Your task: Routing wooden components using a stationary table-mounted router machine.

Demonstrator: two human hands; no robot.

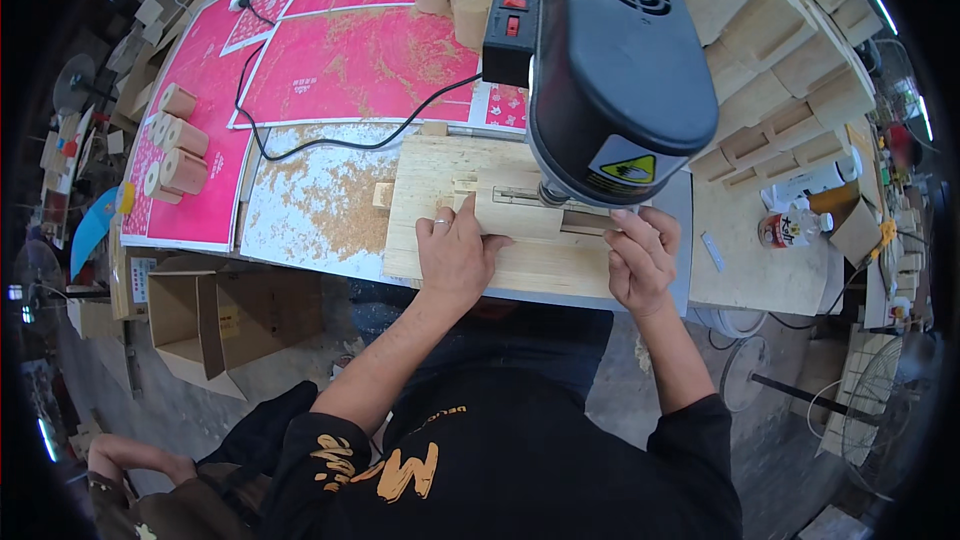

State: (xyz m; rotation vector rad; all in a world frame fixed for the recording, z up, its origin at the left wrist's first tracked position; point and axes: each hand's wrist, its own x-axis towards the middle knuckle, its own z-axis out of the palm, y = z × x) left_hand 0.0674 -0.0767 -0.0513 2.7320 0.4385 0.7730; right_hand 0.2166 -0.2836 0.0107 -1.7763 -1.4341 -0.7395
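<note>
A pale wooden block (528,223) with narrow slots in its top lies on a wooden board (420,165), beneath the black head of a drill press (625,80). The metal chuck (551,192) hangs right over the block; the tip of the bit is too small to make out. My left hand (456,255), with a ring on one finger, grips the block's left end, index finger and thumb at its edges. At the right end my right hand (645,255) is closed, thumb and fingertips pinching the block. Part of that end is hidden by the fingers.
Sawdust (335,210) covers the table left of the board, where a black cord (350,142) runs. Wooden cylinders (182,140) stand on pink sheets. Stacked wooden pieces (770,110) rise at the right, near a bottle (795,228). Below left sits a cardboard box (235,315); someone's arm (140,455) shows.
</note>
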